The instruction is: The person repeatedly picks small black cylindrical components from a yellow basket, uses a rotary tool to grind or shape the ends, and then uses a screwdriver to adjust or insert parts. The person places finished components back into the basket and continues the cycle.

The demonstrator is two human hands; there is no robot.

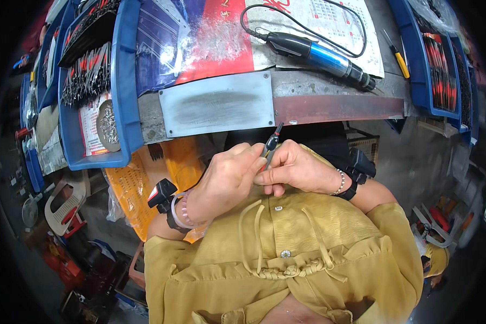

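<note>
Both of my hands are together in front of my chest, just below the bench's front edge. A slim black pointed tool point(272, 143) with red parts sticks up between them, its tip toward the bench; its exact kind is unclear. My left hand point(232, 170) has its fingers closed around the lower part of the tool. From the other side, my right hand point(296, 166) pinches the same tool between thumb and fingers. The tool's lower end is mostly hidden by my fingers.
On the bench lies a blue and black electric screwdriver point(321, 56) with a looped cable, near a yellow-handled screwdriver point(400, 63). Blue bins point(128, 81) with dark and red parts stand left, another blue bin point(420, 70) right. A dish of small metal pieces point(108, 127) sits in the left bin.
</note>
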